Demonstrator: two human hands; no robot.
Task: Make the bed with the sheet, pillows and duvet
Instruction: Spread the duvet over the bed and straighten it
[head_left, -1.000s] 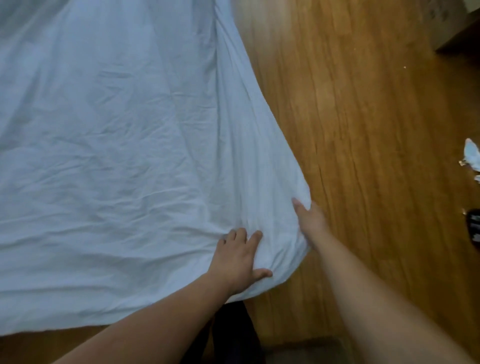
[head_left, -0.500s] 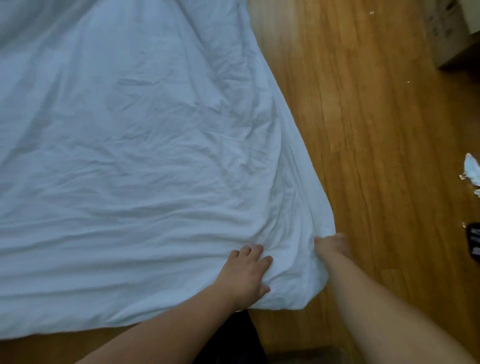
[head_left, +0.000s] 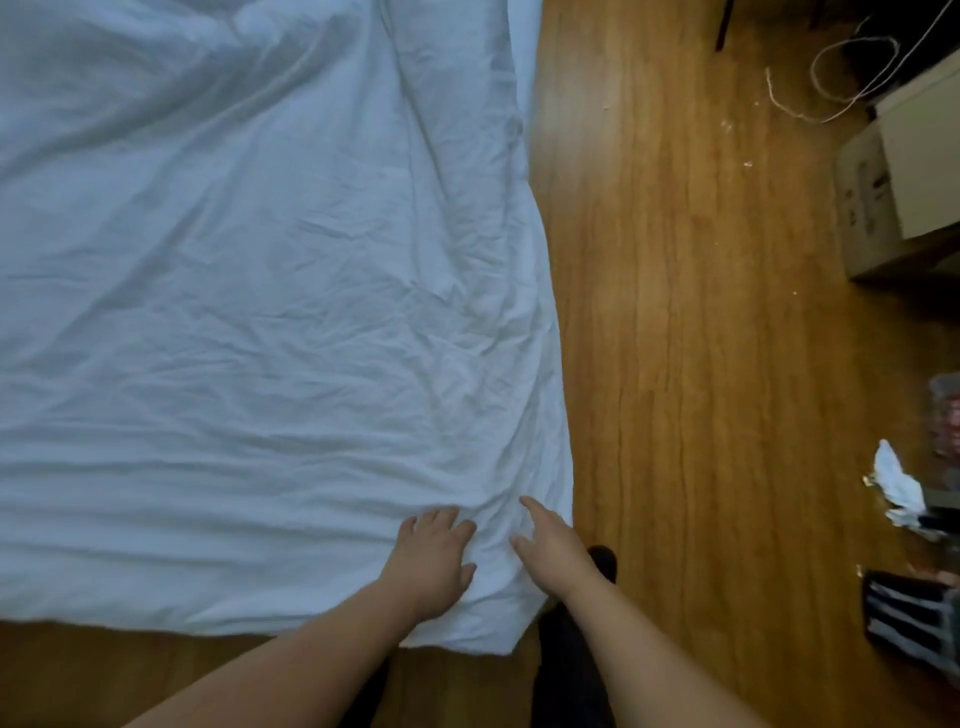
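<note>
White sheet: the creased white cotton sheet (head_left: 270, 322) lies spread over the bed, its near corner at the wooden floor (head_left: 701, 364).
Left hand: your left hand (head_left: 434, 564) lies flat, fingers spread, pinning that corner.
Right hand: your right hand (head_left: 553, 545) rests beside it, fingers loose and gripping nothing, likely smoothing the edge.

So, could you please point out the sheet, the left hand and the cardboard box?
sheet (head_left: 260, 312), head view, wrinkled middle.
left hand (head_left: 434, 558), head view, back of hand.
cardboard box (head_left: 867, 202), head view, its side.

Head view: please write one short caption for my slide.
Both hands, left and right, press flat on the white sheet at the bed's corner beside the wooden floor.
</note>
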